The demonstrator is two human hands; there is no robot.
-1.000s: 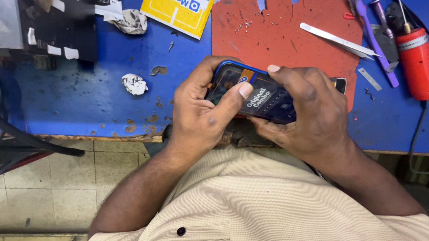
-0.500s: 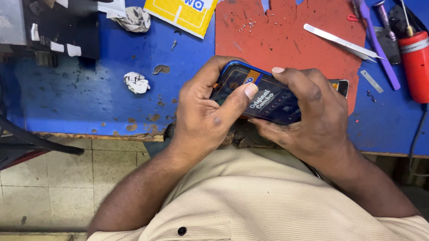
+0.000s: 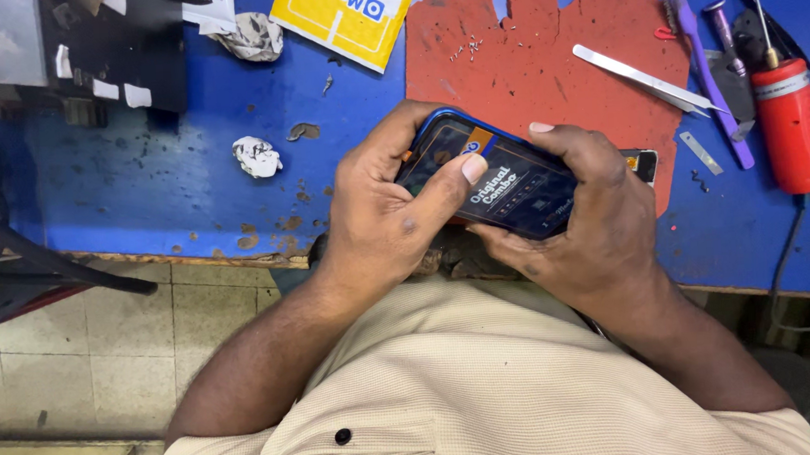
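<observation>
Both hands clamp a smartphone [image 3: 496, 180] over the table's [image 3: 140, 178] near edge: left hand [image 3: 381, 215], right hand [image 3: 587, 212]. Red mat [image 3: 544, 50] just behind; tweezers [image 3: 644, 77] well apart.

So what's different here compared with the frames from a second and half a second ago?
Very little. Both hands, left hand and right hand, keep gripping the blue-edged phone, left thumb still on its face; the phone has only shifted slightly. The red mat, tweezers, red cylindrical tool and crumpled paper lie unmoved.
</observation>
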